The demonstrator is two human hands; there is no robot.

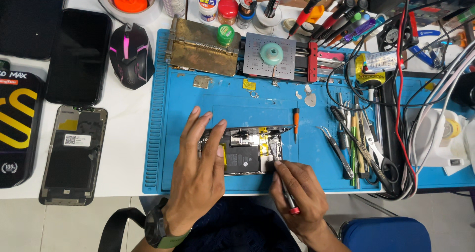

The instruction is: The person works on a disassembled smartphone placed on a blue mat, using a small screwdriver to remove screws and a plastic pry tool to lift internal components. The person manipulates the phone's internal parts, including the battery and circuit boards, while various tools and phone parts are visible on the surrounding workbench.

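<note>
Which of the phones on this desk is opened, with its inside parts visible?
The phone on the blue mat under both hands; the others lie closed on the white desk.

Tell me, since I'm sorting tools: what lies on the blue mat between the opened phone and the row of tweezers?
A small orange-handled screwdriver lies there on bare blue mat, seen in the head view.

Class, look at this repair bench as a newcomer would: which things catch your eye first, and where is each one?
First, the opened phone at the middle of the blue mat, pinned by the left hand while the right hand holds a thin tool to its insides. Next, the black mouse at upper left, and the row of hand tools on the right.
</note>
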